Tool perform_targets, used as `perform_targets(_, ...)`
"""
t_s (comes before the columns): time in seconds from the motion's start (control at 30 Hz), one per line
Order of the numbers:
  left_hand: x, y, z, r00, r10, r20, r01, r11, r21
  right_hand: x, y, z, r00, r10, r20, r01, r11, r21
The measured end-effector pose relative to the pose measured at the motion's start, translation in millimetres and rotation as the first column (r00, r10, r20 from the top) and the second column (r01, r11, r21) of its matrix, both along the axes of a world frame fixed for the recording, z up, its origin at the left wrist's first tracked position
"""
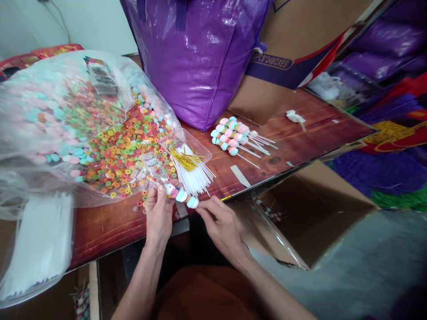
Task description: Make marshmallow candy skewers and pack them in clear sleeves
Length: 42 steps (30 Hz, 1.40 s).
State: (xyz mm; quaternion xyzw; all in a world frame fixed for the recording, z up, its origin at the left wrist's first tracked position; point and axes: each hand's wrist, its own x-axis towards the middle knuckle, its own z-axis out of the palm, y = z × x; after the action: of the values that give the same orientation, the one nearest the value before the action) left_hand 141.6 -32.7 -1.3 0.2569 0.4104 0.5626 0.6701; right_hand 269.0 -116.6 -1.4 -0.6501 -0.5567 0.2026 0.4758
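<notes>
Between my two hands is a candy skewer (181,195), strung with pastel marshmallow pieces and small coloured rings. My left hand (159,212) is closed around its left end, where a printed clear wrapper (151,164) sticks up; I cannot tell how far the wrapper covers the skewer. At the other end, my right hand (220,222) pinches just past the last marshmallow. Right behind the skewer lies a clear tray (207,153) with white sticks (191,175) and gold twist ties (187,156) on top. Loose ring candies (116,155) spread beyond my left hand.
A large clear plastic bag (30,100) covers more marshmallows at the left. Finished-looking skewers (230,134) lie stacked near a purple bag (196,58). White sticks (42,240) fill a container at front left. An open cardboard box (320,209) stands below the table's right edge.
</notes>
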Motion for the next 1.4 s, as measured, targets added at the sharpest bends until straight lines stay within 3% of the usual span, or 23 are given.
perform_targets(0.1,0.0,1.3,-5.2,0.997,-0.022,0.074,0.026,0.998,-0.053,2.1,3.3,1.4,0.936,0.057,-0.349,-0.119,0.98,-0.161)
perform_targets(0.2,-0.1,2.3,-8.8,0.994,-0.037,0.103,0.045,0.996,-0.073,4.2,6.6,-1.1,0.753,-0.042,-0.656,-0.233,0.916,-0.326)
perform_targets(0.27,0.4,2.1,-9.6,0.994,-0.048,0.095,0.055,0.996,-0.066,4.6,8.6,-3.2,0.681,-0.105,-0.724,-0.274,0.882,-0.385)
perform_targets(0.3,0.6,1.9,-9.6,0.995,-0.051,0.09,0.056,0.996,-0.063,4.3,9.3,-3.8,0.694,-0.1,-0.713,-0.27,0.882,-0.387)
perform_targets(0.37,0.5,1.9,-9.2,0.996,-0.049,0.081,0.054,0.997,-0.059,2.2,9.8,-3.5,0.801,-0.041,-0.597,-0.205,0.918,-0.339)
perform_targets(0.47,-1.8,4.1,-8.4,0.997,-0.033,0.069,0.038,0.997,-0.071,-3.0,7.3,-0.3,0.962,0.05,-0.269,-0.106,0.974,-0.199)
perform_targets(0.57,-4.9,7.4,-8.8,0.999,0.0,0.053,0.005,0.996,-0.091,-7.3,3.6,2.1,0.995,0.08,-0.056,-0.086,0.989,-0.12)
perform_targets(0.67,-4.8,7.6,-9.9,0.999,0.002,0.039,0.001,0.998,-0.071,-8.7,3.3,0.6,0.993,0.046,-0.11,-0.06,0.99,-0.124)
perform_targets(0.83,0.8,1.9,-10.8,0.997,-0.055,0.049,0.057,0.998,-0.04,-11.7,8.4,-1.2,0.945,-0.008,-0.326,-0.079,0.964,-0.254)
perform_targets(1.03,-1.8,3.1,-9.9,0.996,-0.047,0.077,0.055,0.993,-0.105,-15.1,9.5,6.2,0.962,0.075,-0.261,-0.125,0.976,-0.18)
perform_targets(1.13,-1.0,3.0,-8.7,0.992,-0.048,0.119,0.064,0.989,-0.132,-14.5,9.8,5.6,0.859,0.019,-0.512,-0.2,0.933,-0.301)
perform_targets(1.23,3.0,0.5,-7.4,0.99,-0.032,0.138,0.051,0.99,-0.133,-14.1,11.8,4.2,0.61,-0.128,-0.782,-0.335,0.853,-0.4)
perform_targets(1.3,5.6,-1.5,-6.9,0.99,-0.028,0.139,0.047,0.99,-0.13,-13.8,13.9,4.0,0.491,-0.195,-0.849,-0.38,0.829,-0.41)
perform_targets(1.37,6.7,-3.0,-6.8,0.991,-0.048,0.127,0.062,0.991,-0.116,-13.3,15.8,4.0,0.476,-0.2,-0.856,-0.389,0.825,-0.409)
perform_targets(1.4,6.8,-3.4,-6.7,0.991,-0.061,0.116,0.074,0.992,-0.105,-13.1,16.5,4.0,0.509,-0.182,-0.841,-0.377,0.831,-0.408)
